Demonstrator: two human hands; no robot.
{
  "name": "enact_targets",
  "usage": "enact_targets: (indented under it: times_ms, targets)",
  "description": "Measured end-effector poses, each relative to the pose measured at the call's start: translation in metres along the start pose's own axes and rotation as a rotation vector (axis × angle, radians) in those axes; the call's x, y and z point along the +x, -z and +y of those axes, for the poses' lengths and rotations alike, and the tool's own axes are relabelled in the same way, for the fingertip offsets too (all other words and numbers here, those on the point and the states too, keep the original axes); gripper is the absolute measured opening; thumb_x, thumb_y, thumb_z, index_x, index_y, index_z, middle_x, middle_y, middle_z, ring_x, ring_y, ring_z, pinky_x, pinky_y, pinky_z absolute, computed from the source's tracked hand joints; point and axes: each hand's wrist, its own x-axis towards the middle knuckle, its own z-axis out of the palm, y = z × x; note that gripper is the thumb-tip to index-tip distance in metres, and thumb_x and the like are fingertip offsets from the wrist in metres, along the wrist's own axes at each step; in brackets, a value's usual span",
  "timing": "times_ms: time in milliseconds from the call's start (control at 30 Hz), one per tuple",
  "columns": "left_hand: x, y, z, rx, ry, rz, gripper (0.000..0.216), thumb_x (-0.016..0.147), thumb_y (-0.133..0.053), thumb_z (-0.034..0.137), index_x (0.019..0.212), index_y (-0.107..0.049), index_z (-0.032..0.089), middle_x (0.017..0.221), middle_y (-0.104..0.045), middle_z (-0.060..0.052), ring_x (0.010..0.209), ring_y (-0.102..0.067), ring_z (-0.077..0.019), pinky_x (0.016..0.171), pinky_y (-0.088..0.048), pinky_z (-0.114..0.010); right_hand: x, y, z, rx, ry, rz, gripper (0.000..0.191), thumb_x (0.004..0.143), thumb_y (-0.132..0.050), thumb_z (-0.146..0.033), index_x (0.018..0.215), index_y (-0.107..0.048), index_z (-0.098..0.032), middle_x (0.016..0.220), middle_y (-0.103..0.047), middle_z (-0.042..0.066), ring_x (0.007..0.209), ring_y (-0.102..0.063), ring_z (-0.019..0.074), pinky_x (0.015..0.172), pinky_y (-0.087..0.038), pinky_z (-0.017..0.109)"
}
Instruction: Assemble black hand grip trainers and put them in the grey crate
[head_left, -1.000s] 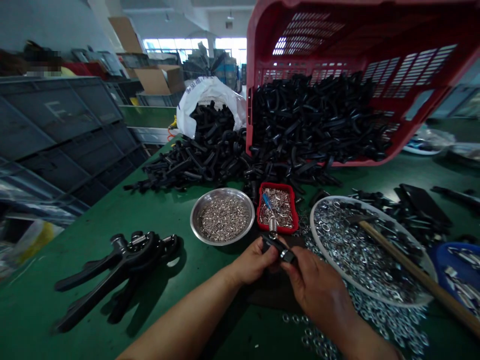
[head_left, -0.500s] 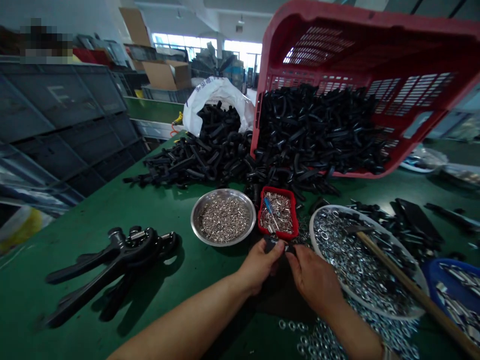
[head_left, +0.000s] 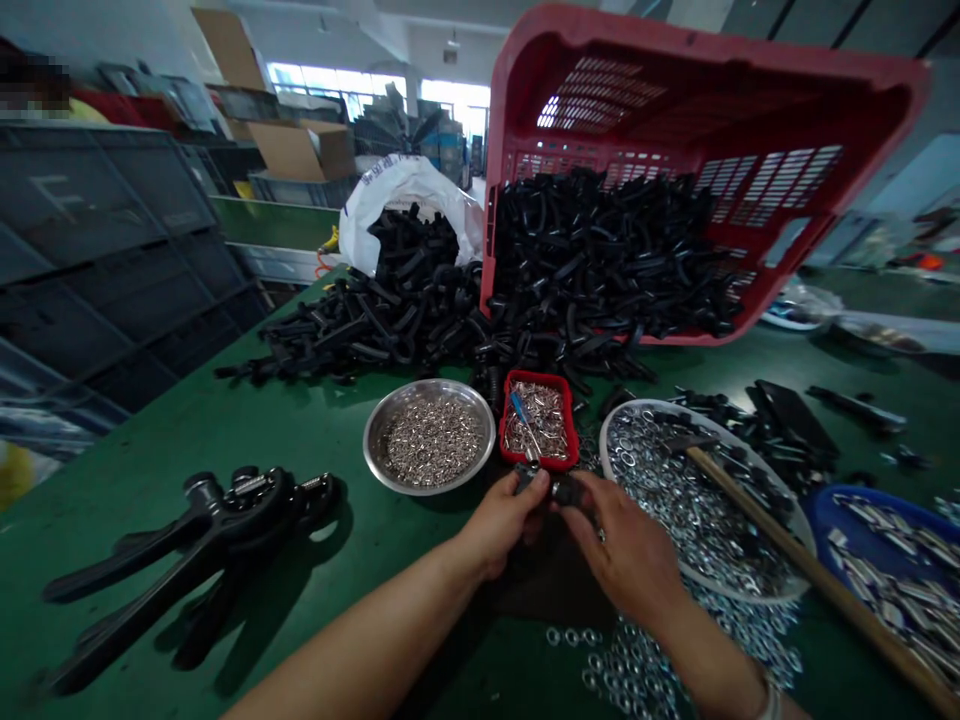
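Between the red tray and the front of the table, my left hand (head_left: pixel 510 515) pinches a small black plastic part (head_left: pixel 529 478) with the thumb on top. My right hand (head_left: pixel 626 545) has its thumb and fingers closed around another small black part (head_left: pixel 566 490), just right of the first. Whether the two parts are joined is hard to make out. Right behind them stands the red tray (head_left: pixel 570 455) of small metal pins, with a blue-handled screwdriver (head_left: pixel 519 408) on top. A steel bowl (head_left: pixel 373 460) of small metal pieces is to the left.
Black clamp-like tools (head_left: pixel 202 550) lie at left. A tilted red basket (head_left: pixel 517 100) and a white bag (head_left: pixel 364 215) spill black parts (head_left: pixel 600 260). At right are a white basin (head_left: pixel 611 455) of metal rings, a hammer (head_left: pixel 780 535), loose rings (head_left: pixel 637 670) and a blue tray (head_left: pixel 821 530).
The view has shifted, so the table's things sit further left. My right hand has drawn slightly away from my left, and the dark part in its fingers shows more.
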Motion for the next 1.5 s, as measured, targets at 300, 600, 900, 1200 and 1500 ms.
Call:
enact_targets:
  times_ms: [300,600,900,1200,1500]
  targets:
    - [-0.004,0.011,0.006,0.685,-0.303,0.002,0.049,0.053,-0.072,0.049,0.084,-0.055,0.014,0.077,-0.061,-0.003,0.067,-0.053,-0.0145,0.057,-0.038,-0.023,-0.010,-0.003,-0.011,0.641,-0.527,-0.468,0.067,0.082,-0.009,-0.064,0.049,-0.045,-0.018,0.038,-0.031,-0.005,0.035,-0.033,0.0083,0.039,-0.028,0.021]
    - [0.000,0.013,0.028,1.500,-0.378,-0.194,0.052,0.045,-0.067,0.060,0.073,-0.060,0.017,0.062,-0.059,-0.006,0.053,-0.053,-0.0204,0.050,-0.035,-0.027,0.019,0.014,0.022,-0.274,0.382,-0.143,0.036,0.080,-0.042,-0.014,0.114,-0.052,-0.022,0.124,-0.049,0.008,0.106,-0.049,0.0201,0.080,-0.044,0.035]
    - [-0.001,0.012,0.031,1.795,-0.512,-0.145,0.068,0.059,-0.060,0.062,0.108,-0.055,0.016,0.099,-0.057,-0.015,0.093,-0.049,-0.0314,0.073,-0.037,-0.035,-0.002,0.014,0.039,-0.367,0.309,-0.194,0.021,0.085,-0.042,-0.030,0.081,-0.057,-0.017,0.085,-0.056,0.006,0.077,-0.056,0.0172,0.064,-0.046,0.029]
    - [0.068,0.006,0.080,1.867,-0.212,0.092,0.018,0.076,-0.057,0.023,0.084,-0.067,0.011,0.091,-0.064,-0.018,0.089,-0.057,-0.0288,0.073,-0.041,-0.035,-0.015,0.088,0.132,-0.703,-0.120,0.113,0.035,0.082,-0.042,-0.045,0.084,-0.063,-0.016,0.086,-0.061,0.014,0.079,-0.057,0.0285,0.069,-0.044,0.041]
    - [0.082,0.016,0.070,1.721,-0.246,0.164,0.020,0.076,-0.055,0.035,0.085,-0.067,0.023,0.086,-0.066,-0.008,0.083,-0.060,-0.0254,0.068,-0.043,-0.033,-0.055,0.118,0.203,-0.558,-0.428,-0.045,0.045,0.077,-0.044,-0.056,0.081,-0.068,-0.017,0.084,-0.063,0.020,0.072,-0.061,0.0266,0.063,-0.041,0.039]
